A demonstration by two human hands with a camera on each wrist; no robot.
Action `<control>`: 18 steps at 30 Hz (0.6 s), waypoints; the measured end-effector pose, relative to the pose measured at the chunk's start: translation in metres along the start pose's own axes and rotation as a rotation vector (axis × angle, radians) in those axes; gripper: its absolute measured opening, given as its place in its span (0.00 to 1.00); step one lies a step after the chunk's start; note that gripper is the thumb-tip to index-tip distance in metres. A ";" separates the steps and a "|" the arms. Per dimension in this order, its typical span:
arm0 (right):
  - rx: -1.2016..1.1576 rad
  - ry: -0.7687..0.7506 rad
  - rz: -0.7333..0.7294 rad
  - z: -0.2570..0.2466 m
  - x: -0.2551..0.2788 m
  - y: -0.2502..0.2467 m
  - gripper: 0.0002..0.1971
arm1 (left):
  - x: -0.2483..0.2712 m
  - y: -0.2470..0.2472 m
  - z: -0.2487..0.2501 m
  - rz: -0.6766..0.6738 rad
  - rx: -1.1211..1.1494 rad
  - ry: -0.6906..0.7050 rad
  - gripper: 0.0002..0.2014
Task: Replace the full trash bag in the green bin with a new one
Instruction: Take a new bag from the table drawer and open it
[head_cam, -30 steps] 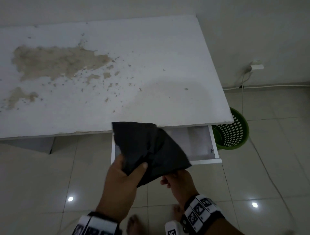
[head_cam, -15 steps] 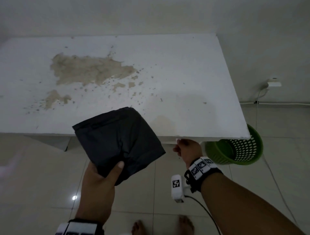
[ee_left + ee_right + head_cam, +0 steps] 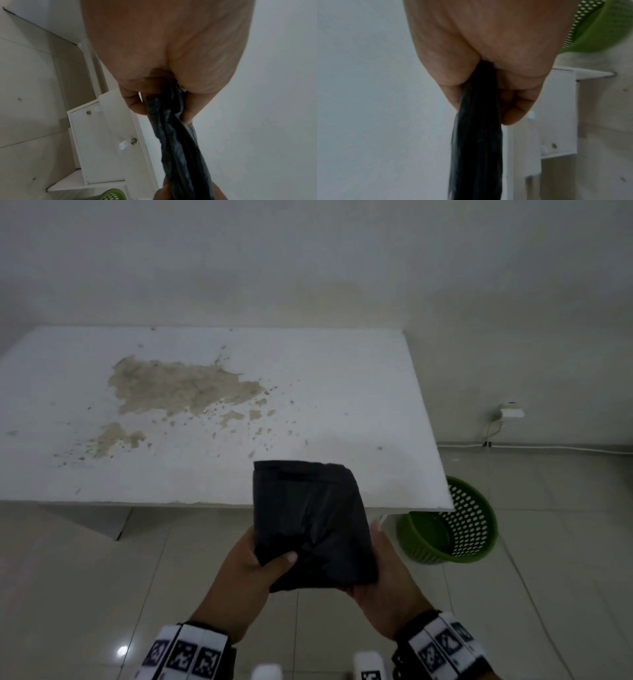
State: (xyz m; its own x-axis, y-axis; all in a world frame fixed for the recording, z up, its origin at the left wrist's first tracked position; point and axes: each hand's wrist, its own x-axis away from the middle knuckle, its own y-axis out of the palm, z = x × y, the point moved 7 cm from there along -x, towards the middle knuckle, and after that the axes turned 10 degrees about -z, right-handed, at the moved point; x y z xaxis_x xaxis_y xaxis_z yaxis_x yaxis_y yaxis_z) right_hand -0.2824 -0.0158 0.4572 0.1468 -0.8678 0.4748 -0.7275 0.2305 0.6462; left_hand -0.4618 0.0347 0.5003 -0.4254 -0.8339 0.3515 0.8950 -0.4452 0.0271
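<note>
Both our hands, left hand (image 3: pixel 245 568) and right hand (image 3: pixel 383 580), grip a folded black plastic trash bag (image 3: pixel 310 525); the green perforated plastic bin (image 3: pixel 452 529) stands ahead, nearer our right hand.

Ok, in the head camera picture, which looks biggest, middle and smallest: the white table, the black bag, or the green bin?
As they look in the head view:
1. white table, by far the largest.
2. black bag, though it is nearer the camera, so it looks bigger than it is.
3. green bin, partly hidden under the table.
</note>
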 end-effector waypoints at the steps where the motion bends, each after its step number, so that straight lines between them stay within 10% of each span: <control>1: 0.023 0.000 0.014 -0.009 0.006 0.000 0.22 | -0.002 0.005 0.000 -0.023 -0.018 -0.025 0.23; 8: 0.567 -0.344 0.171 -0.095 0.049 -0.007 0.09 | -0.003 0.039 0.040 0.150 -0.093 -0.006 0.32; 13: 1.173 -0.518 -0.086 -0.097 0.081 0.027 0.17 | 0.009 0.113 0.090 -0.113 0.095 0.165 0.23; 18: 1.070 -0.644 -0.026 -0.111 0.106 0.014 0.15 | 0.005 0.121 0.104 0.072 0.232 0.208 0.13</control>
State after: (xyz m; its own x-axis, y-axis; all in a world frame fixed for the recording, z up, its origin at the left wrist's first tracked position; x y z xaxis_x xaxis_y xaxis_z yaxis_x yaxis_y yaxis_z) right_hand -0.2027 -0.0556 0.5824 0.0345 -0.9940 -0.1042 -0.9531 -0.0013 -0.3027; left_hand -0.3417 0.0101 0.6030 -0.3567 -0.9201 0.1620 0.9204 -0.3164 0.2297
